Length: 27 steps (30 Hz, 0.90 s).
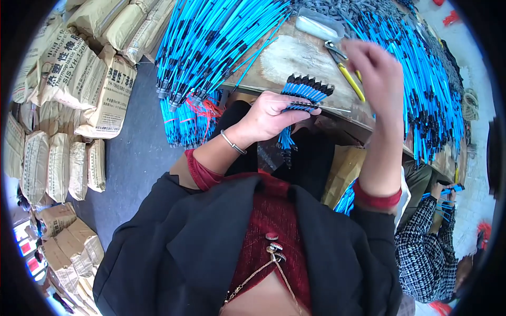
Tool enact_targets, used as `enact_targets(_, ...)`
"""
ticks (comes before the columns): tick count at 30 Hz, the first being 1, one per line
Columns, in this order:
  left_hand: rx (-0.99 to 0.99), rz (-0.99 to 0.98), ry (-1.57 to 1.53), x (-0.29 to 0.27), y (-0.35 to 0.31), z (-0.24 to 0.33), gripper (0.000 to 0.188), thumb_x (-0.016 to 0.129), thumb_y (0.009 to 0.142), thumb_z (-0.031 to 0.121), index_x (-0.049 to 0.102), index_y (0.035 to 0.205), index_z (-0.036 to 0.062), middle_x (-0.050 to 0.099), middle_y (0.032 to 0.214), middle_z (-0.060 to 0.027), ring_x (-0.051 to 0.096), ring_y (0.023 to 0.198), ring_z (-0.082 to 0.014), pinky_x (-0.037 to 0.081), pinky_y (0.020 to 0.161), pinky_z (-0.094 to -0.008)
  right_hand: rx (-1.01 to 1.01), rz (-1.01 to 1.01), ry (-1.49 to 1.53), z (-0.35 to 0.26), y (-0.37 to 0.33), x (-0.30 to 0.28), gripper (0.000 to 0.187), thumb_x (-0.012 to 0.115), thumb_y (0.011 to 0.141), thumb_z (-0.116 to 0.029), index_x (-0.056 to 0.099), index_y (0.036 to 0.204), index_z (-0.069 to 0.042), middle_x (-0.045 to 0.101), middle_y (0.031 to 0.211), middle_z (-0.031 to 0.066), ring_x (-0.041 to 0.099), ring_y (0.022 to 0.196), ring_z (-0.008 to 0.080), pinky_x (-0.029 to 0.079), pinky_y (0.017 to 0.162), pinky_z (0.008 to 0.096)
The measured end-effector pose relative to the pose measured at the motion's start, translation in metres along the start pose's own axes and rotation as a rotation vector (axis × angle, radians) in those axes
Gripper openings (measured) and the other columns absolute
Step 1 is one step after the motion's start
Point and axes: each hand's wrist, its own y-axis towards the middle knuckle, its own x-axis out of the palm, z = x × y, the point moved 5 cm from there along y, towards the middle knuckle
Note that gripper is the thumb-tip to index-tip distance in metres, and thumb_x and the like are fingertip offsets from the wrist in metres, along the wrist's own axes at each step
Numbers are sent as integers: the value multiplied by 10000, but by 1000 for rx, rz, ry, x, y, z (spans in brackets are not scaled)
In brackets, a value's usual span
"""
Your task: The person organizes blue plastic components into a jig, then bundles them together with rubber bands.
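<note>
My left hand (274, 117) is closed around a row of short blue sticks with black ends (308, 89), fanned out side by side above my lap. A thin metal needle-like rod (334, 109) runs across the row, under my fingers. More black-tipped blue pieces (285, 143) hang below that hand. Raised over the table to the right is my right hand (373, 68), apart from the row. Motion smears its curled fingers, so whether they hold anything is unclear. Yellow-handled pliers (345, 73) lie on the table just beside it.
Blue sticks heap up on the table at far left (211, 47) and right (411, 79). A clear plastic box (319, 25) stands at the back. Paper sacks (79, 79) are stacked on the left. Another person (429, 247) works at lower right with blue sticks.
</note>
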Motion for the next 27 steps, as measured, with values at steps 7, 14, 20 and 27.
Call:
enact_targets(7, 38, 38, -89, 3, 2, 3, 164, 552, 821, -56, 629, 963, -24, 653, 982, -141, 613, 946, -191, 469, 863, -313, -194, 27, 14, -20, -80, -10, 186, 552, 797, 63, 630, 955, 4, 523, 850, 68, 495, 771, 152, 399, 662, 245)
enact_targets(14, 50, 49, -99, 2, 4, 5, 144, 556, 832, -35, 619, 961, -14, 654, 975, -125, 608, 942, -176, 470, 852, -308, -176, 81, -54, -25, -88, -11, 239, 567, 789, 82, 634, 999, -11, 520, 841, 68, 497, 766, 168, 395, 661, 243)
enact_targets(20, 6, 35, -70, 1, 5, 3, 141, 556, 837, -25, 618, 964, -10, 654, 976, -121, 605, 941, -168, 469, 845, -298, -168, 120, -69, -22, -84, -12, 227, 576, 792, 70, 644, 991, -15, 523, 825, 67, 502, 756, 158, 397, 657, 235)
enact_targets(27, -12, 29, -67, 2, 6, 4, 143, 561, 835, -20, 623, 964, -13, 657, 976, -106, 603, 934, -150, 469, 840, -287, -200, 146, -72, -21, -82, -15, 275, 577, 748, 100, 653, 970, -43, 510, 791, 78, 526, 704, 187, 429, 617, 258)
